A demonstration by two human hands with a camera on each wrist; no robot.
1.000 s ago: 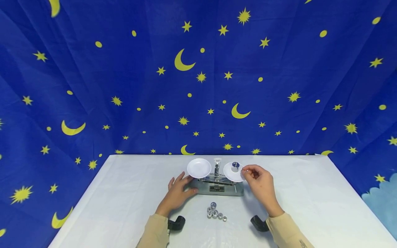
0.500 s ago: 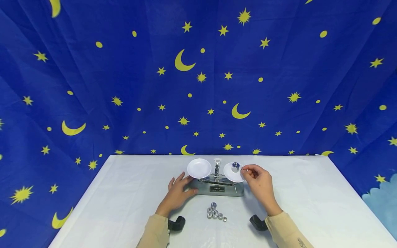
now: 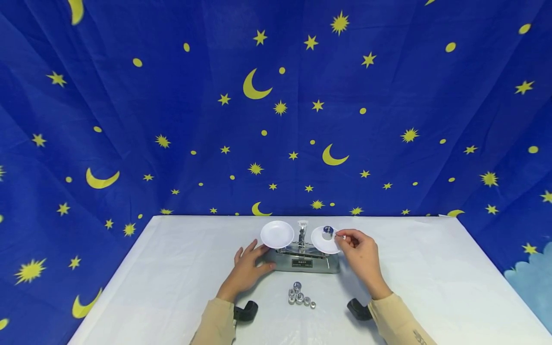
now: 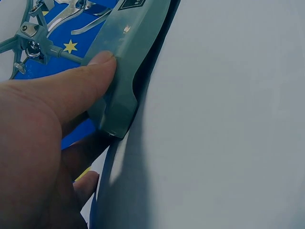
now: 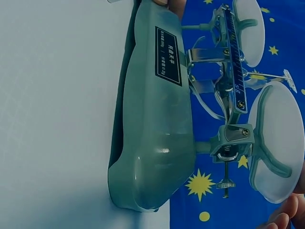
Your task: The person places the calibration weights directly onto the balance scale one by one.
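Note:
A grey-green balance scale point(image 3: 319, 266) stands on the table with a white pan on each side. My left hand point(image 3: 247, 270) grips the left end of its base, thumb on the front face and other fingers behind, as the left wrist view shows. On the right pan point(image 3: 323, 247) sits a large shiny metal weight point(image 3: 327, 233). Thumb and forefinger of my right hand point(image 3: 362, 255) pinch that pan at its right rim. The left pan point(image 3: 277, 235) holds nothing and sits slightly higher. Below the beam, an adjusting nut point(image 5: 226, 184) shows in the right wrist view.
Several small metal weights point(image 3: 299, 298) stand in a cluster in front of the scale. The white table point(image 3: 181, 273) ends at a blue cloth point(image 3: 293, 120) with yellow stars and moons. Black wrist mounts point(image 3: 247, 311) show beside both sleeves.
Almost nothing differs. My right wrist has shifted very slightly left, with its fingertips staying at the right pan's rim; my left hand keeps its place on the base.

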